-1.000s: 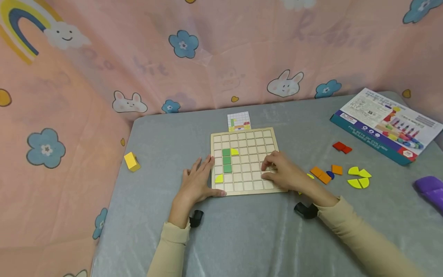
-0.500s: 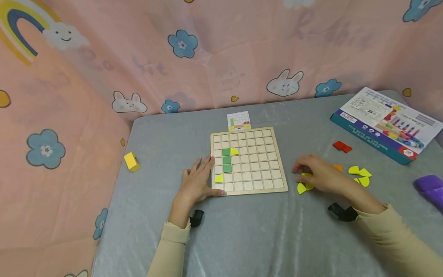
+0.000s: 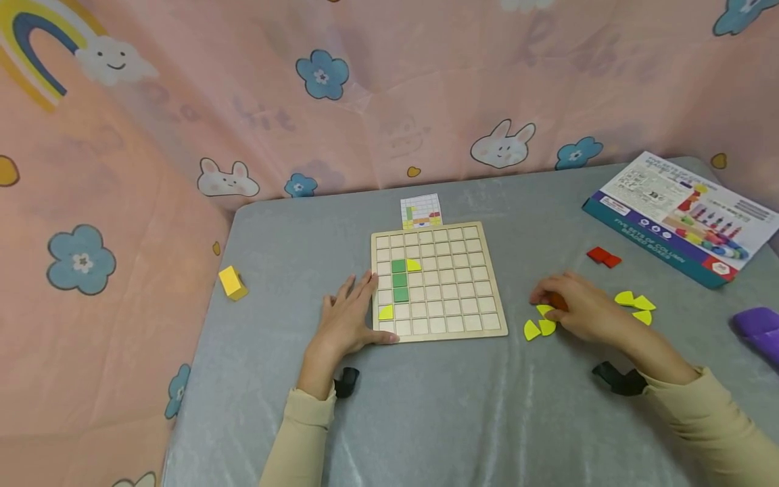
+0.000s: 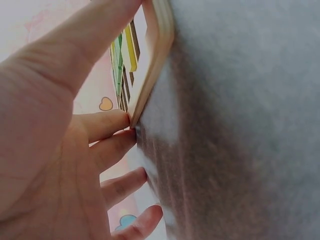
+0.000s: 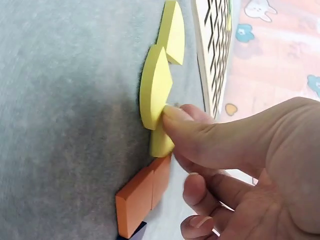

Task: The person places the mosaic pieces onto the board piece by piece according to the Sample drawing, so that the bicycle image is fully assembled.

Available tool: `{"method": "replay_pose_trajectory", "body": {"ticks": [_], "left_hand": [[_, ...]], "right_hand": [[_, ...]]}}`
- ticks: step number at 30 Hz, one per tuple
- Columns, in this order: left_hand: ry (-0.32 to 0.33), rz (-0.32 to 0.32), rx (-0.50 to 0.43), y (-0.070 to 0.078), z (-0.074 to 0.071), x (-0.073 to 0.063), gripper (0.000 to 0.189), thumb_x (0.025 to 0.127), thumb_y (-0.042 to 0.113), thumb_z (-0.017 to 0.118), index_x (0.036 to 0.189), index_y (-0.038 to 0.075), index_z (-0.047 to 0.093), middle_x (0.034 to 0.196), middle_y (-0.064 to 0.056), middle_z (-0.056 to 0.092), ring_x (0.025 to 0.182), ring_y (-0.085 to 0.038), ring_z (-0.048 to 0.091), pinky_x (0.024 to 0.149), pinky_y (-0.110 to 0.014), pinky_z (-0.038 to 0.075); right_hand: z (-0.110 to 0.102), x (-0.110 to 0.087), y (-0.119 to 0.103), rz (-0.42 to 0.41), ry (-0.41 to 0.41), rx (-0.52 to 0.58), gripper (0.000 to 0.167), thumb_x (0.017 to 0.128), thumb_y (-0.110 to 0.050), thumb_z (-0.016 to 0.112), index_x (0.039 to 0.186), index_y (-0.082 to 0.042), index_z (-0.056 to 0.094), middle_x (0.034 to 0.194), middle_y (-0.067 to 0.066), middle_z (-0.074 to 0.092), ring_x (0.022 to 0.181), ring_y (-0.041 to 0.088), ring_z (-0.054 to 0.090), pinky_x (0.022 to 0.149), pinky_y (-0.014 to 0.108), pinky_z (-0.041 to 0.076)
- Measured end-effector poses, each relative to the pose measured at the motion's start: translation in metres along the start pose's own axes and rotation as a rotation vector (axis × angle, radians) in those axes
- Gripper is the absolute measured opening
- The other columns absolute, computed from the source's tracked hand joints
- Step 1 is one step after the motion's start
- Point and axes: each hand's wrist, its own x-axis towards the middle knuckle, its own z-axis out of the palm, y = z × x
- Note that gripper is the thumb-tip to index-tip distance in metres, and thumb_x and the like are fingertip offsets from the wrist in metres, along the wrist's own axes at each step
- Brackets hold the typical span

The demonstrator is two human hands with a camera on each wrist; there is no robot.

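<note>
My left hand [image 3: 345, 314] rests at the near left corner of the wooden grid board [image 3: 450, 330], thumb along the front edge and fingers against the left side. Several green squares [image 3: 399, 279] and two yellow pieces [image 3: 386, 312] sit on the board. Right of the board, my right hand [image 3: 581, 308] hovers low over a cluster of yellow quarter-round pieces [image 5: 156, 90]. Its thumb touches or nearly touches one of them; thumb and index finger stand apart. Orange square tiles [image 5: 136, 200] lie beneath that hand, partly hidden in the head view. A dark blue piece [image 5: 134, 232] shows beside them.
Behind the board lies a small pattern card [image 3: 421, 211]. Red tiles [image 3: 604, 257], more yellow pieces [image 3: 642, 316] and a printed box [image 3: 681, 216] are to the right. A purple object [image 3: 757, 331] lies at far right, a yellow block [image 3: 233, 283] at left.
My right hand has left the board's right part and moved right to the loose pieces, then slightly further right, uncovering more yellow ones. My left hand stays in place.
</note>
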Motion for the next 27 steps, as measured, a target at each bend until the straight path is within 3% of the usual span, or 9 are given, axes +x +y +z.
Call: {"method": "replay_pose_trajectory", "body": {"ticks": [9, 17, 23, 27], "left_hand": [[0.004, 0.000, 0.002, 0.001, -0.002, -0.001, 0.126, 0.075, 0.052, 0.094, 0.171, 0.017, 0.022, 0.180, 0.001, 0.015, 0.167, -0.031, 0.010, 0.123, -0.066, 0.017], [0.000, -0.001, 0.003, 0.000, -0.001, 0.000, 0.125, 0.076, 0.053, 0.094, 0.172, 0.018, 0.020, 0.180, 0.003, 0.014, 0.167, -0.030, 0.009, 0.123, -0.067, 0.016], [0.001, -0.001, 0.001, 0.001, -0.001, 0.000, 0.126, 0.076, 0.053, 0.094, 0.172, 0.019, 0.020, 0.180, 0.003, 0.014, 0.167, -0.030, 0.009, 0.123, -0.066, 0.016], [0.001, -0.002, -0.001, 0.001, -0.001, 0.000, 0.126, 0.076, 0.053, 0.094, 0.172, 0.019, 0.020, 0.180, 0.003, 0.015, 0.167, -0.030, 0.010, 0.123, -0.065, 0.018]], "right_hand": [[0.001, 0.008, -0.010, -0.019, 0.003, 0.030, 0.013, 0.090, -0.004, 0.082, 0.099, -0.012, 0.076, 0.085, -0.003, 0.062, 0.089, 0.022, 0.053, 0.076, 0.037, 0.043], [0.016, 0.028, -0.047, -0.101, 0.122, 0.033, 0.014, 0.091, -0.010, 0.083, 0.105, -0.009, 0.080, 0.080, -0.003, 0.062, 0.077, 0.016, 0.051, 0.071, 0.032, 0.039], [0.029, 0.048, -0.076, -0.170, 0.151, 0.087, 0.016, 0.096, -0.007, 0.076, 0.112, -0.005, 0.081, 0.084, 0.000, 0.067, 0.077, 0.015, 0.053, 0.070, 0.031, 0.042], [0.041, 0.063, -0.095, -0.160, 0.151, 0.137, 0.014, 0.096, -0.005, 0.076, 0.109, -0.005, 0.081, 0.084, 0.001, 0.067, 0.079, 0.016, 0.053, 0.071, 0.031, 0.043]]}}
